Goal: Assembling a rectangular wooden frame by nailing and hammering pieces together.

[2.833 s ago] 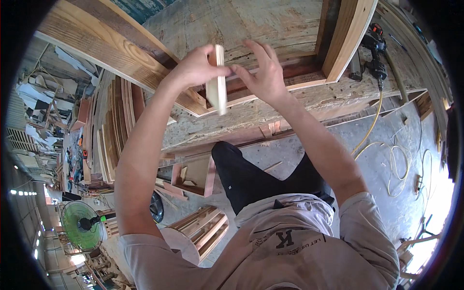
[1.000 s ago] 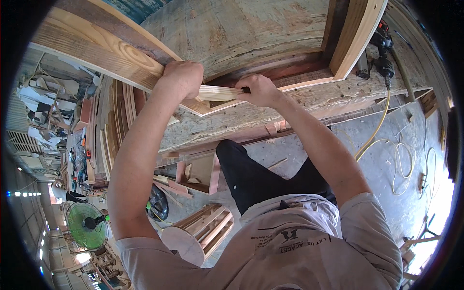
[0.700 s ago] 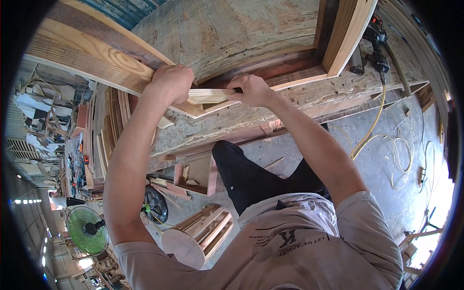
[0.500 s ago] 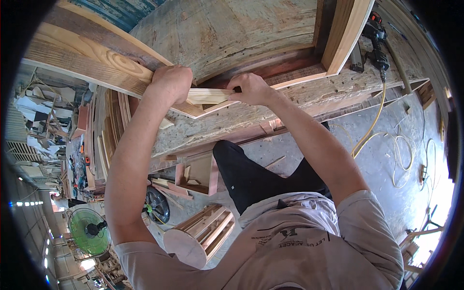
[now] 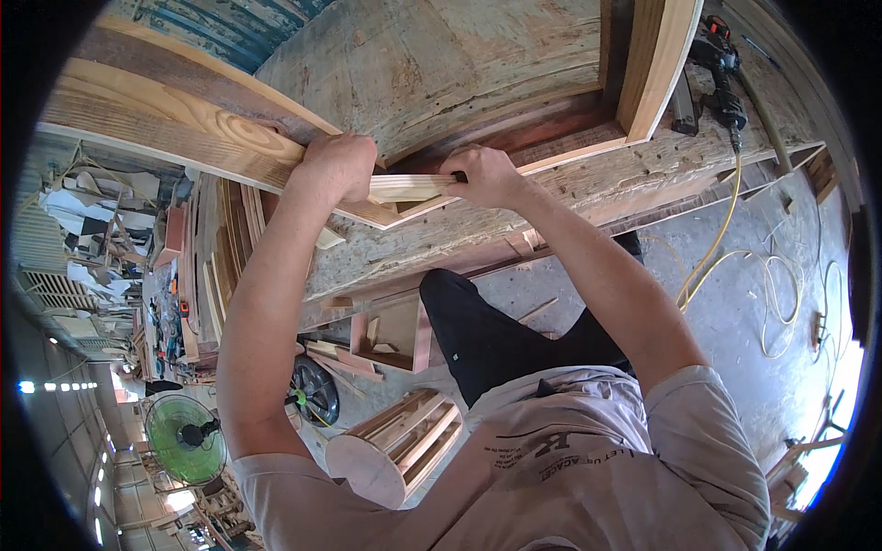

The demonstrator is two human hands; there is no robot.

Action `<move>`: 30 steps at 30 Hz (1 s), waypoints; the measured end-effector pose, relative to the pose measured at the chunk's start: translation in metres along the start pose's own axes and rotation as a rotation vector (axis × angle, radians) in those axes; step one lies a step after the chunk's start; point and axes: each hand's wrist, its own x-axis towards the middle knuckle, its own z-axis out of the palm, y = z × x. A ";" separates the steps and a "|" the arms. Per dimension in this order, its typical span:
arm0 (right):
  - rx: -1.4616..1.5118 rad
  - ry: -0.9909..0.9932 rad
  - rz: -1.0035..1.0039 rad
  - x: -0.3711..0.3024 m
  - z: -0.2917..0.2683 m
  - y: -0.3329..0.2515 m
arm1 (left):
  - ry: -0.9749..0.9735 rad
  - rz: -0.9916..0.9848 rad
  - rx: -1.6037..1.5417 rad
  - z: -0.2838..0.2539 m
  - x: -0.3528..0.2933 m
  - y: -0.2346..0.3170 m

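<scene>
A short pale strip of wood (image 5: 406,188) spans the near corner of a wooden frame (image 5: 207,147) on a rough workbench (image 5: 441,241). At the strip's left end my left hand (image 5: 340,165) is closed, its fingers curled over the strip and the frame's edge. Around the strip's right end my right hand (image 5: 487,176) is closed, thumb and fingers pinching it. The frame's boards stand on edge and meet in a corner just below the strip. The fingertips of my left hand are hidden behind its knuckles.
A black power tool (image 5: 726,78) with a yellow hose (image 5: 729,220) lies at the bench's right end. Below the bench are an open wooden box (image 5: 390,335) and a round slatted wooden drum (image 5: 395,450). A green fan (image 5: 186,439) stands at lower left.
The whole view has shifted slightly. Both hands stay on the strip, which appears turned a little so that more of its broad face shows.
</scene>
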 end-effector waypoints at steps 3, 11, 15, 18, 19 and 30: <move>0.013 -0.018 0.007 -0.002 -0.002 -0.002 | 0.005 0.002 -0.004 0.013 0.008 -0.004; 0.057 -0.122 -0.060 0.003 -0.010 0.006 | 0.101 0.009 -0.002 0.018 0.004 -0.004; 0.047 -0.107 -0.079 0.006 -0.006 0.011 | 0.115 0.002 -0.003 0.017 0.001 -0.003; 0.057 -0.068 -0.103 0.004 -0.004 0.012 | 0.079 -0.013 0.007 0.010 -0.004 0.002; 0.054 -0.070 -0.104 0.004 -0.005 0.012 | 0.060 -0.028 0.023 0.008 -0.005 0.003; 0.007 0.450 -0.370 -0.006 -0.020 -0.004 | 0.131 0.209 -0.396 0.025 0.015 0.017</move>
